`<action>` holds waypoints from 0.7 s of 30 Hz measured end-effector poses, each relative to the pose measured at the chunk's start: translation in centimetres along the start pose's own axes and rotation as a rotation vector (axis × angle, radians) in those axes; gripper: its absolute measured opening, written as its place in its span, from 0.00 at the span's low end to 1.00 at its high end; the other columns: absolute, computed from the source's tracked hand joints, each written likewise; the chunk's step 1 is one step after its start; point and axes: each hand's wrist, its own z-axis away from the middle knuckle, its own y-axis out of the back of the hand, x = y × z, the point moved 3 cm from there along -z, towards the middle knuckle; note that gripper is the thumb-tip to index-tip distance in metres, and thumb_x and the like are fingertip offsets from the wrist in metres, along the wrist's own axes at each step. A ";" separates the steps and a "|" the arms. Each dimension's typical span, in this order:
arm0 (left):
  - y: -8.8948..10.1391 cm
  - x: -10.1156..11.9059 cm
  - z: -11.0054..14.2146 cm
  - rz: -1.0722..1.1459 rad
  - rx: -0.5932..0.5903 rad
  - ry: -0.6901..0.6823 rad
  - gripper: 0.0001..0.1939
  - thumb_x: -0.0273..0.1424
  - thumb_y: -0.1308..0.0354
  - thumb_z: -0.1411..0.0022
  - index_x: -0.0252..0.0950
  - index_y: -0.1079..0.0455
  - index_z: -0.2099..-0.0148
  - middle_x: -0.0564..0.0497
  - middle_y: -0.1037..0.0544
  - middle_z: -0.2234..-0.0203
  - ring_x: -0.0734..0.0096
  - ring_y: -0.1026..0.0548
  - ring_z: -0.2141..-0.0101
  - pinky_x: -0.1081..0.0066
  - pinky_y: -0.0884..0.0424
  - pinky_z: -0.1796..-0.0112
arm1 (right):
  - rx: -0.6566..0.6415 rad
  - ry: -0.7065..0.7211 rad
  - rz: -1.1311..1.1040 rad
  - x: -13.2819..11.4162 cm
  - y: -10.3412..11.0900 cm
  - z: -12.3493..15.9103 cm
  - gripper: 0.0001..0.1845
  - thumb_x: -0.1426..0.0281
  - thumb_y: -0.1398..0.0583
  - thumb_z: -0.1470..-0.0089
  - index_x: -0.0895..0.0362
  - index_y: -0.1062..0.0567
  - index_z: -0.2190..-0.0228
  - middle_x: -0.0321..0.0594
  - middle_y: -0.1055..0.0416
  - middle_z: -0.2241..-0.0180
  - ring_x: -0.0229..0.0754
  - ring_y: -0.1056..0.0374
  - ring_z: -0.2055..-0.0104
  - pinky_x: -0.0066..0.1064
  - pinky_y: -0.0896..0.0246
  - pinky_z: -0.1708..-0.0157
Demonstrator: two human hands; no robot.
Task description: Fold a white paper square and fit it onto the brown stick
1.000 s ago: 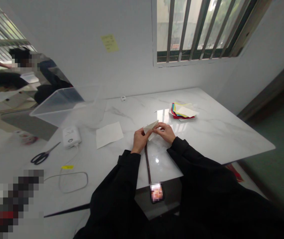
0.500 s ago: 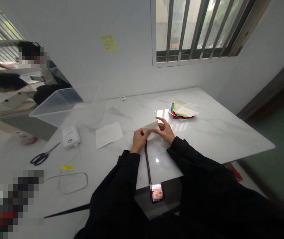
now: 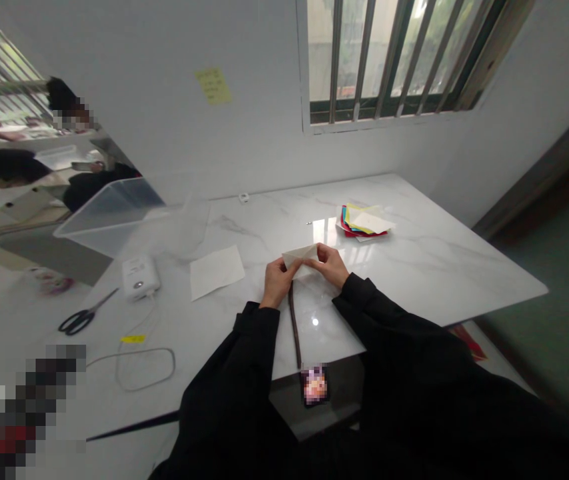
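The left hand (image 3: 278,283) and right hand (image 3: 329,264) both pinch a folded paper (image 3: 298,257) between fingers and thumbs just above the table (image 3: 444,267), one fold made, with a flat sheet (image 3: 217,272) left of it and a coloured paper stack (image 3: 364,221) lying unfolded to its right.

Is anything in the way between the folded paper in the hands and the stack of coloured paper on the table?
Nothing visible is. The folded white paper, pinched by the left hand and right hand, has only marble tabletop between it and the stack of coloured paper.
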 end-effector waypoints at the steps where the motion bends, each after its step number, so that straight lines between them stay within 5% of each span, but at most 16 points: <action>1: 0.0 0.0 0.0 0.002 0.004 0.003 0.27 0.52 0.24 0.52 0.33 0.17 0.61 0.47 0.16 0.69 0.58 0.20 0.65 0.62 0.23 0.60 | 0.000 -0.006 0.006 -0.1 0.0 0.1 0.27 0.48 0.26 0.56 0.53 0.24 0.62 0.41 0.19 0.59 0.49 0.23 0.54 0.45 0.28 0.46; 21: 0.1 -0.3 0.0 0.011 0.002 -0.005 0.27 0.51 0.25 0.49 0.33 0.17 0.57 0.46 0.14 0.63 0.59 0.19 0.64 0.62 0.24 0.58 | -0.005 -0.038 -0.026 -0.4 -0.3 0.2 0.31 0.45 0.25 0.59 0.53 0.24 0.64 0.40 0.19 0.61 0.49 0.24 0.56 0.44 0.28 0.49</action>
